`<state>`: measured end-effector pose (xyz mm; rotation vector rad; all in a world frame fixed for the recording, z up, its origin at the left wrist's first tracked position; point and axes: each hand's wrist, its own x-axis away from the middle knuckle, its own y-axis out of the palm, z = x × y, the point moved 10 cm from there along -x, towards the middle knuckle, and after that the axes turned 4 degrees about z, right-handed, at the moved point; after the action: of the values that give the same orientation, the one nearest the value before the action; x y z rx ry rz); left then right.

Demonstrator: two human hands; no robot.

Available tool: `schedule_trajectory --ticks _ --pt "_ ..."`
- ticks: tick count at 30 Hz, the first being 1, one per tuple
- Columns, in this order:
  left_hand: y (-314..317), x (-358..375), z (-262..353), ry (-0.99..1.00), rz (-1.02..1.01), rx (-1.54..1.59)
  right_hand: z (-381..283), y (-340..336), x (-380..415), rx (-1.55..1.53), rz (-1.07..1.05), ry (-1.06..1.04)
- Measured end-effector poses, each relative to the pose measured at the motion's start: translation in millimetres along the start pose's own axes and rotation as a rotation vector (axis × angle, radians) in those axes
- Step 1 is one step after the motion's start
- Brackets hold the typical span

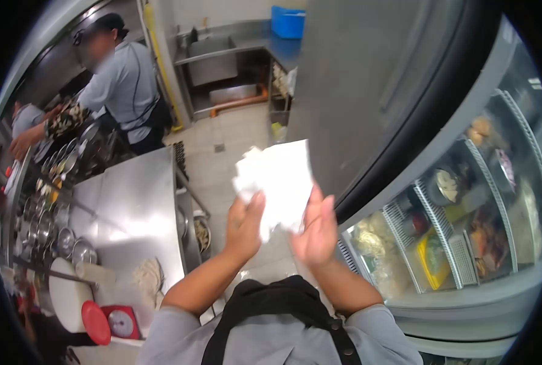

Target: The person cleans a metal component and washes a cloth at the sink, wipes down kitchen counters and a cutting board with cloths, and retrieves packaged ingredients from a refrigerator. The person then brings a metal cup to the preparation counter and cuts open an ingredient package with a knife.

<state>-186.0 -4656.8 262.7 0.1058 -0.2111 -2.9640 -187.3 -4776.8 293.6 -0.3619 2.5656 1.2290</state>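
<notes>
A bright white sheet, apparently paper [280, 179], is held up in front of my chest. Glare washes out its surface, and its left edge looks crumpled and layered. My left hand [245, 226] grips its lower left side, thumb on the near face. On the lower right, my right hand [315, 230] holds the other edge, with some fingers hidden behind the sheet and slightly blurred.
A steel table [128, 201] at left carries a cloth [149, 277] and a red scale [122, 321]. Metal bowls [83, 252] crowd the shelf. Co-workers [131, 88] stand at far left. At right is a glass-doored fridge [447, 225]; a sink [210, 61] lies ahead.
</notes>
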Motion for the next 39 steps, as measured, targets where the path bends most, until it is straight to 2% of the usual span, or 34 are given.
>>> schedule_trajectory --ticks 1,2,4,8,10,11,12,14,18,19,20,21,22,23,24,25,26,27,28,29,30,31,32,34,37,38,39 --pt "14.7 -22.3 -25.3 0.088 -0.08 0.248 3.8 -29.9 -10.6 0.068 0.079 0.012" --pt "24.4 -32.4 -31.0 0.134 -0.105 0.22 0.6 -40.4 -18.6 0.024 0.096 0.011" --pt "46.5 -51.7 -52.2 0.033 -0.142 0.388 -0.6 -65.4 -28.1 0.026 0.104 0.019" --pt "86.6 -77.2 -69.7 0.086 -0.307 0.22 -13.6 -104.8 -40.6 0.0 0.136 0.0" --pt "121.1 -81.1 -69.0 0.118 -0.494 0.307 -24.7 -118.5 -43.7 0.461 0.129 -0.068" --pt "136.1 -80.2 -74.8 0.121 -0.575 0.179 -20.9 -137.9 -45.8 0.516 0.201 -0.06" --pt "146.6 -82.8 -74.3 0.099 -0.58 0.178 -23.1 -148.7 -47.4 0.514 0.222 -0.05" --pt "175.8 -73.3 -81.9 0.058 -0.749 0.222 -33.4 -176.0 -46.6 0.766 0.314 -0.085" --pt "157.3 -86.2 -116.8 0.01 -0.725 0.141 -45.4 -256.6 -14.9 0.629 0.528 0.09" --pt "151.6 -86.6 -141.3 0.006 -0.751 -0.12 -49.1 -277.7 -3.5 0.634 0.549 0.096" --pt "145.3 -91.5 -165.7 0.022 -0.782 -0.379 -45.0 -302.2 11.2 0.801 0.523 0.167" --pt "133.0 -85.2 -221.8 0.035 -0.884 -0.55 -44.5 -320.8 25.9 0.973 0.503 0.228" --pt "124.9 -73.4 -270.6 0.071 -0.996 -0.718 -48.2 -316.5 35.6 1.1 0.412 0.186" --pt "134.8 -47.0 -281.4 -0.228 -1.266 -0.69 -47.2 -315.6 46.8 1.449 0.276 0.159" --pt "113.7 -38.2 -354.8 -0.154 -1.297 -0.798 -40.3 -310.9 53.5 1.514 0.194 0.112" --pt "118.8 -32.8 -367.5 -0.088 -1.352 -0.835 -37.5 -305.4 59.8 1.489 0.11 -0.037" --pt "119.1 -31.0 -394.2 -0.251 -1.41 -0.899 -17.8 -306.5 60.0 1.385 0.088 0.193" --pt "122.4 -35.8 -421.5 -0.153 -1.446 -0.951 6.3 -311.5 64.1 1.433 0.001 0.284" --pt "125.5 -43.9 -442.9 -0.064 -1.461 -0.999 30.4 -320.0 70.1 1.407 -0.001 0.477" --pt "135.3 -52.3 -443.0 0.05 -1.503 -1.02 37.8 -311.7 65.7 1.411 -0.069 0.576" --pt "144.7 -59.8 -441.9 0.163 -1.529 -1.036 63.3 -331.4 71.4 1.438 -0.073 0.697" --pt "151.1 -65.4 -460.0 0.24 -1.629 -1.007 62.7 -322.8 60.5 1.423 -0.133 0.63" --pt "160.4 -78.1 -469.6 0.189 -1.624 -0.974 72.3 -337.1 56.5 1.492 -0.092 0.65" --pt "187.9 -101.5 -438.6 0.229 -1.568 -0.964 102.7 -351.6 46.7 1.514 -0.162 0.767" --pt "220.0 -122.3 -448.4 0.283 -1.712 -0.747 165.5 -381.7 39.8 1.554 -0.216 0.607" --pt "228.2 -123.0 -440.8 0.329 -1.731 -0.68 182.7 -387.1 35.1 1.538 -0.232 0.675" --pt "232.1 -121.3 -439.0 0.334 -1.786 -0.705 197.1 -386.8 28.8 1.541 -0.334 0.589"
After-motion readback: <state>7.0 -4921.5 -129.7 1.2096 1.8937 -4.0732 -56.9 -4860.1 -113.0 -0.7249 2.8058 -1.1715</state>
